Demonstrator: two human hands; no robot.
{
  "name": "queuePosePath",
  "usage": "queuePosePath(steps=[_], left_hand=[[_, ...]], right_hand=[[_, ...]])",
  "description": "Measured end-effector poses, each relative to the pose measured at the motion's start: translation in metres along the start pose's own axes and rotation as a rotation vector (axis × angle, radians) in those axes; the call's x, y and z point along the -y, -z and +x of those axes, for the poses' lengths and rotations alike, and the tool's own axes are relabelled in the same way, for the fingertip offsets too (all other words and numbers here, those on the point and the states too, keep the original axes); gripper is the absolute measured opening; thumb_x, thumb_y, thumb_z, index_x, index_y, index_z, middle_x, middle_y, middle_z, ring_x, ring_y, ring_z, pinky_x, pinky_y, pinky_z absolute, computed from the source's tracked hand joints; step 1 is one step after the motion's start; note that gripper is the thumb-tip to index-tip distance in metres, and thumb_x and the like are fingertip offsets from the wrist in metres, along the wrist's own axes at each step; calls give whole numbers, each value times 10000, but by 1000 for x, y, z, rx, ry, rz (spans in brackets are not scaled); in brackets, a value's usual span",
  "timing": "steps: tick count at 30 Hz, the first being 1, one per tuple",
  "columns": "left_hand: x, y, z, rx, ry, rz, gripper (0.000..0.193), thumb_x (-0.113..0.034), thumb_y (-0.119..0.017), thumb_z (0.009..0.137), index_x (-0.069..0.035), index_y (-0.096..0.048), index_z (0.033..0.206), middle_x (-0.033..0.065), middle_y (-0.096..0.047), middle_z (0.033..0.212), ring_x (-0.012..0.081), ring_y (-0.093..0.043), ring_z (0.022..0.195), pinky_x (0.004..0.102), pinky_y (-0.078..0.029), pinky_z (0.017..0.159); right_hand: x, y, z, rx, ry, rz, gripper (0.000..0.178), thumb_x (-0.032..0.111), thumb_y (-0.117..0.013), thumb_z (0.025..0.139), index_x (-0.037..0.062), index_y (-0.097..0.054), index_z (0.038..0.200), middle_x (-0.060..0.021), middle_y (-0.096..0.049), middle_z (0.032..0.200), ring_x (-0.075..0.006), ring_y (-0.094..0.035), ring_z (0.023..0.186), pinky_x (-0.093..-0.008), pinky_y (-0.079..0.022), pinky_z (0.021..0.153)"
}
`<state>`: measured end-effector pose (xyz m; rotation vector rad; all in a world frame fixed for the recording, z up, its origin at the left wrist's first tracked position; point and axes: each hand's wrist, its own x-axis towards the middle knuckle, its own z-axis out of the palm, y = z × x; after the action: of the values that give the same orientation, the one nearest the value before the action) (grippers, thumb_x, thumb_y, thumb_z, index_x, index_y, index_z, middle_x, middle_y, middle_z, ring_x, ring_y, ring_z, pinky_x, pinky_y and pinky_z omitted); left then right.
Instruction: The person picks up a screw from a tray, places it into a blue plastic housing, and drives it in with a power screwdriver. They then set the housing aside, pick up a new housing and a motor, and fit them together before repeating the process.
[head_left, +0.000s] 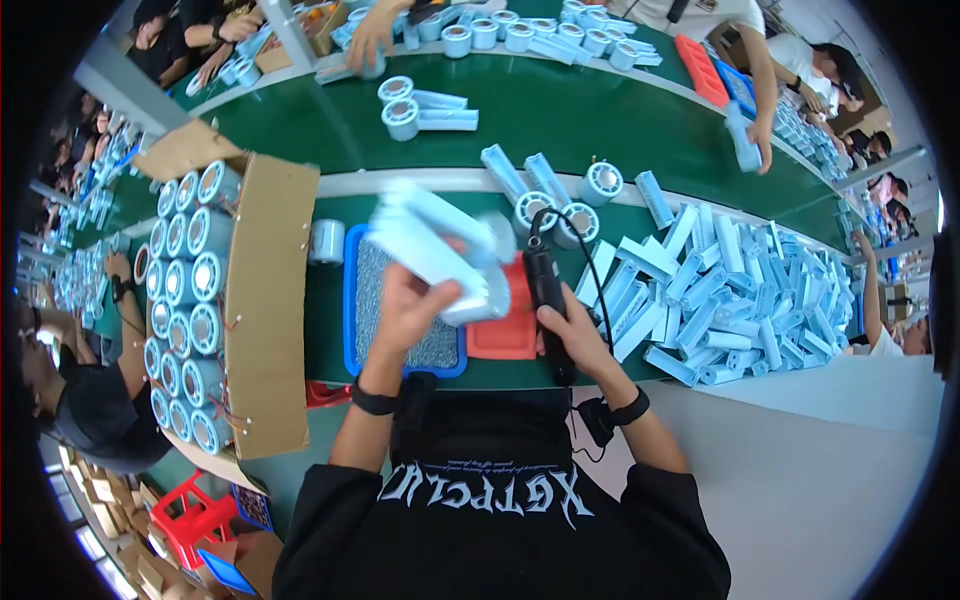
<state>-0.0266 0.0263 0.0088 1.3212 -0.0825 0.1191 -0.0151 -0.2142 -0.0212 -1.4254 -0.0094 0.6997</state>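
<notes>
My left hand (408, 308) is closed around a light-blue plastic housing (425, 240) with a long handle and a round end, smeared by motion. It is tilted above a blue-rimmed tray (351, 310) full of small grey metal pieces (436, 348), probably screws. In my right hand (582, 338) a black corded electric screwdriver (544, 285) stands roughly upright, fingers wrapped round its lower body. Beside the blue tray lies a red tray (510, 342), partly hidden by the housing. Just beyond the screwdriver sit round motor-like units (577, 226) with light-blue handles.
A cardboard box (270, 310) of round units stands at the left. A heap of light-blue handle pieces (725, 290) covers the right side. Across the green belt (560, 110), other people's hands (372, 38) work among similar parts. The screwdriver's cord (600, 290) loops nearby.
</notes>
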Motion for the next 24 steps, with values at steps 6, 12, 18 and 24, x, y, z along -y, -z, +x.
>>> queuePosePath(steps=[6, 12, 18, 24], left_hand=[[-150, -40, 117, -33, -575, 188, 383, -183, -574, 863, 6, -490, 1185, 87, -564, 1093, 179, -541, 1004, 341, -445, 834], [-162, -142, 292, 53, -957, 1385, 395, -207, -624, 736, -1, -537, 1061, 166, -563, 957, 346, -492, 963, 434, -415, 820], [-22, -167, 489, 256, -975, 1947, 418, -234, -653, 696, -111, -570, 1087, 111, -588, 990, 301, -477, 1026, 559, -359, 862], [76, -140, 580, 122, -1044, 2111, 232, -169, -534, 843, -262, -616, 1039, -27, -607, 1011, 164, -489, 1084, 388, -367, 865]], right_hand=[[4, 11, -5, 48, 62, 17, 297, 201, -532, 878, 33, -395, 1082, -59, -540, 807, -121, -546, 567, -246, -457, 541], [0, 14, -5, 59, 20, 101, 320, 226, -608, 851, 32, -421, 1022, -33, -508, 723, -97, -531, 563, -237, -443, 534], [3, 15, -5, 120, -43, 22, 378, 170, -612, 838, 33, -383, 1105, -39, -531, 786, -87, -532, 617, -233, -445, 571], [4, 27, -1, 145, -82, -135, 559, 255, -671, 794, 6, -374, 1197, -106, -543, 956, -188, -558, 829, -304, -449, 753]])
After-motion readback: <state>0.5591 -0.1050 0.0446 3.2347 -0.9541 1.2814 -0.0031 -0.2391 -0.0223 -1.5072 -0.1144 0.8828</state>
